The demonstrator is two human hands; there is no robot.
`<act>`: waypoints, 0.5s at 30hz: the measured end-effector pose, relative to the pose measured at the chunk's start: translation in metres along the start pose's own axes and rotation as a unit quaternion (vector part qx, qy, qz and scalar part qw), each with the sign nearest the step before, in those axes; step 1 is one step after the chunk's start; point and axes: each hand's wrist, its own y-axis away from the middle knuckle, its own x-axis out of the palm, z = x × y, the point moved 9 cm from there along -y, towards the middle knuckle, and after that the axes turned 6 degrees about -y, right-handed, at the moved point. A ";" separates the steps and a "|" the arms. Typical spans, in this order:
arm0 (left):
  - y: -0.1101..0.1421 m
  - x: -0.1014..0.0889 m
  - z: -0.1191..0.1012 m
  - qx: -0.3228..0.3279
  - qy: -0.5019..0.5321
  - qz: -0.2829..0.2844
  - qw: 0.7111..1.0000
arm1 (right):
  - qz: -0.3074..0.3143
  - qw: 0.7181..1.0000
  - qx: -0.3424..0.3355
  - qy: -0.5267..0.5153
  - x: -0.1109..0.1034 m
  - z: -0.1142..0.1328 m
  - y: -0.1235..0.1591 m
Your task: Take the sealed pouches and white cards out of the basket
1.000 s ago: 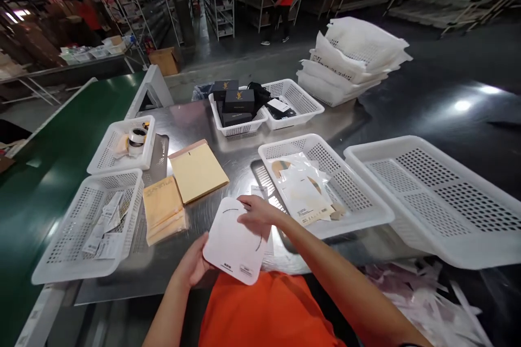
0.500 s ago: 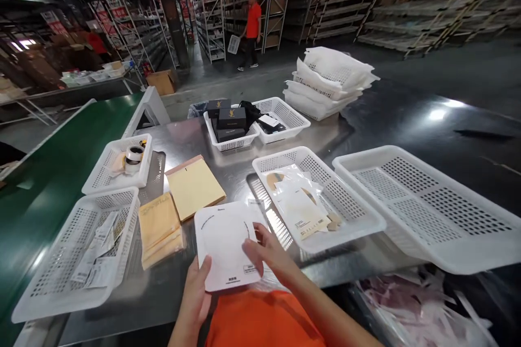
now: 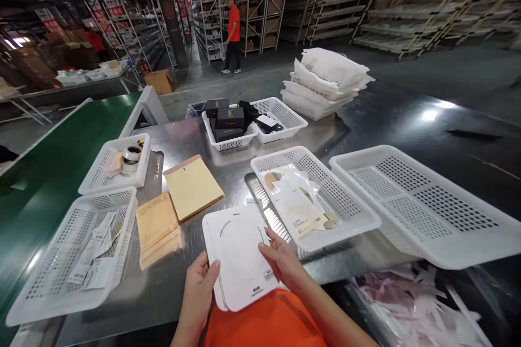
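Note:
Low in front of me I hold a white flat packet [image 3: 242,255] with rounded corners, a printed circle outline and small dark print. At its left edge another edge shows underneath, so more than one may be stacked. My left hand [image 3: 200,287] grips the left side, thumb on top. On the right side, my right hand [image 3: 280,260] pinches the edge between thumb and fingers. Left of the packet lie yellow padded envelopes [image 3: 160,230] and a stack of larger cream envelopes [image 3: 195,187]. To the right, a white basket [image 3: 345,203] holds similar white packets in clear wrap.
A large white basket [image 3: 459,257] stands at right. At left are a basket with paper slips [image 3: 95,257] and one with tape rolls [image 3: 132,156]. Black boxes [image 3: 230,118] fill a rear basket, near stacked baskets [image 3: 325,81]. A green conveyor [image 3: 44,157] runs left; a person [image 3: 233,32] walks behind.
The packet has shifted right and tilted, its underlying edge now showing at left. My right fingers have moved from over its face to its right edge. The person behind has walked left.

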 end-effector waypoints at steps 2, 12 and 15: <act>0.000 -0.005 0.003 -0.005 0.020 -0.016 1.000 | -0.008 1.000 -0.005 -0.003 -0.002 -0.002 0.001; 0.027 -0.082 -0.035 0.098 -0.045 -0.254 0.961 | -0.110 0.992 -0.033 -0.044 -0.040 0.005 0.000; 0.056 -0.083 -0.088 0.307 -0.210 -0.319 0.872 | -0.128 0.991 -0.026 -0.043 -0.050 0.000 -0.002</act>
